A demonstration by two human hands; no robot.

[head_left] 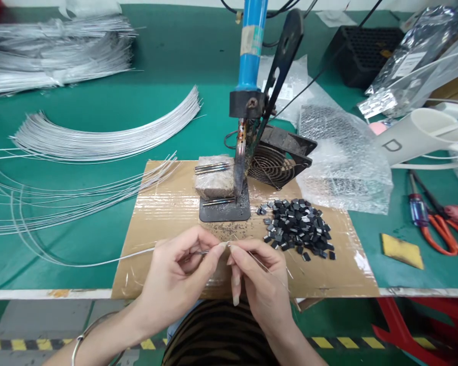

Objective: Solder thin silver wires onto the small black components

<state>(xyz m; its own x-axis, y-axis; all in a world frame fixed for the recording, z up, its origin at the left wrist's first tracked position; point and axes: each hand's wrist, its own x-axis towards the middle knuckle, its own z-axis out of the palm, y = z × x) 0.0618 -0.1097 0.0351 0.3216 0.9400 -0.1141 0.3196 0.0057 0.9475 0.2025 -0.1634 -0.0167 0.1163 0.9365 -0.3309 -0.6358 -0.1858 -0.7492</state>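
My left hand [177, 272] pinches the end of a thin silver wire [110, 260] that trails off to the left over the green table. My right hand [257, 277] meets it fingertip to fingertip, pinching the same spot near the wire's tip, with a fine wire strand slanting out to the right. Both hands hover over the near edge of a taped cardboard mat [168, 213]. A pile of small black parts [297, 229] lies just beyond my right hand. A soldering iron [248, 96] stands upright in its holder behind them.
Bundles of curved silver wires [99, 137] cover the left of the table. A small fan [275, 157], bubble wrap [339, 162], a white cup [420, 134], red-handled scissors [440, 229], a screwdriver [418, 206] and a yellow sponge [402, 250] lie to the right.
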